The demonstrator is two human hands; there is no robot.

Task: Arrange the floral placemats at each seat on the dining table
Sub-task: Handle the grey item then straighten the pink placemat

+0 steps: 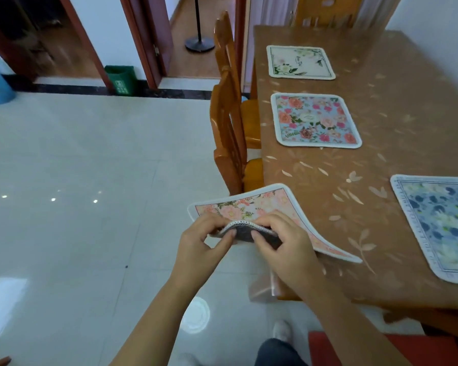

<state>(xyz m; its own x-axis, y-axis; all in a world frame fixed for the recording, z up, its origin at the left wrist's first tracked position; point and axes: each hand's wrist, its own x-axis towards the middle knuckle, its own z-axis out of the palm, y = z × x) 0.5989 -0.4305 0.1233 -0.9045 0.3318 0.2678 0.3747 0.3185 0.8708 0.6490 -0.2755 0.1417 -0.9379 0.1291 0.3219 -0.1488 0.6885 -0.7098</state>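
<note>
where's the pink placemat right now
In the head view, low centre: the pink placemat is gripped by the left hand and right hand at the near-left corner of the table, nearer the camera than the rose-patterned placemat.

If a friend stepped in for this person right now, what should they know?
The left hand and right hand both pinch the near edge of the pink placemat, held bent over the corner of the table.
Done: the white placemat and the rose placemat lie flat beside the chairs; the blue placemat lies nearer, at the right.
Left: lay the pink one flat at a seat with none.
</note>
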